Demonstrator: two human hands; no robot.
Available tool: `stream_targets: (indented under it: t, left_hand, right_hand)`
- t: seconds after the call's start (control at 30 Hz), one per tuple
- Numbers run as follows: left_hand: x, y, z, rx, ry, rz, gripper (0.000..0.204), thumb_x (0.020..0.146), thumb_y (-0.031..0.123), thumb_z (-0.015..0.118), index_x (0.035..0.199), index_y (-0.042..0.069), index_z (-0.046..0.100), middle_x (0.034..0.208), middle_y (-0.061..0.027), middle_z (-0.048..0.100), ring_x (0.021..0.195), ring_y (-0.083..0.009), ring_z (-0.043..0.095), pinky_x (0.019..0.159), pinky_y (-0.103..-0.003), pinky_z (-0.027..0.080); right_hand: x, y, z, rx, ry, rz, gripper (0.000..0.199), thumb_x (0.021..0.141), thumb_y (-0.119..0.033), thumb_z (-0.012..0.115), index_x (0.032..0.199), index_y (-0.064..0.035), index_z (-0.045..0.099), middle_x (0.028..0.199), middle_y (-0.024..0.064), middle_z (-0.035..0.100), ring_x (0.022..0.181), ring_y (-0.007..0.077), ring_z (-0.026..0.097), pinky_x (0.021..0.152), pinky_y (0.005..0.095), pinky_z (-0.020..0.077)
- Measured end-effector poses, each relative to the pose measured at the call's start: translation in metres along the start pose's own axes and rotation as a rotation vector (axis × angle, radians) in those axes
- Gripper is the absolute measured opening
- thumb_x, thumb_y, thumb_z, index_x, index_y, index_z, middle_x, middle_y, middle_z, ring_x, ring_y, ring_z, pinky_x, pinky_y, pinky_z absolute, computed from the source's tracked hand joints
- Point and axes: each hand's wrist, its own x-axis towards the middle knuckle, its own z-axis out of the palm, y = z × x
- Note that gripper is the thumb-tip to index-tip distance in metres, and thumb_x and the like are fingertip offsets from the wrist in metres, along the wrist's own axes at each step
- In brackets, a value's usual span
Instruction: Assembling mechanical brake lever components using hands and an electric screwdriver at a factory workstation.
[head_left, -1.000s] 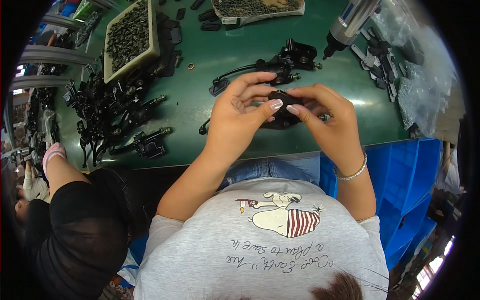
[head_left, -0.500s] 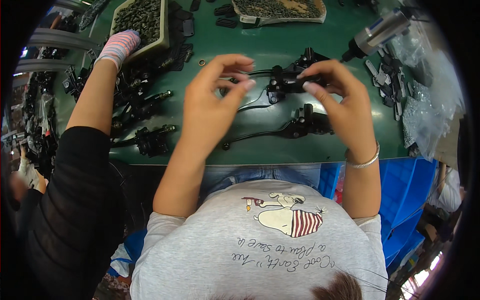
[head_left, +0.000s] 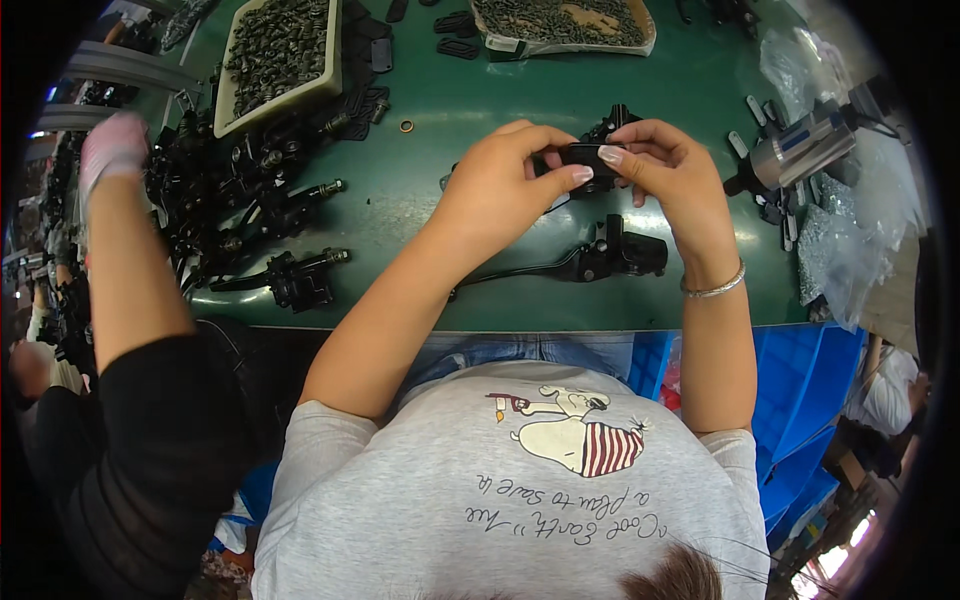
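Clear plastic bags (head_left: 855, 240) of small grey parts lie crumpled at the right end of the green bench (head_left: 460, 120); another clear bag (head_left: 565, 25), open-topped and filled with dark pieces, sits at its far edge; no labels, signs or screens show.

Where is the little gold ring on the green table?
In the head view the small gold ring lies alone on the green table, upper left of the left hand, just right of the tray of dark screws.
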Motion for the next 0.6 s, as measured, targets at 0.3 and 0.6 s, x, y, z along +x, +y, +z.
stream_targets:
  t: [0.3,0.6]
  left_hand:
    - [0.006,-0.01,0.009,-0.133,0.049,-0.039,0.024,0.087,0.014,0.073,0.105,0.0,0.071,0.083,-0.0013,0.066,0.072,-0.0078,0.055,0.067,-0.024,0.047]
    - [0.008,0.003,0.013,-0.21,0.088,-0.127,0.019,0.086,0.01,0.073,0.102,0.0,0.071,0.078,0.0013,0.063,0.069,-0.0057,0.054,0.064,-0.021,0.046]
  right_hand:
    - [0.003,0.005,-0.003,-0.026,-0.045,0.018,0.02,0.087,-0.015,0.074,0.1,-0.0002,0.07,0.078,0.001,0.065,0.066,0.0067,0.057,0.057,0.0217,0.046]
    - [0.005,0.015,0.002,-0.289,0.06,-0.112,0.015,0.091,-0.014,0.069,0.1,-0.0017,0.069,0.079,-0.0019,0.06,0.06,0.0044,0.051,0.053,0.0189,0.0436]
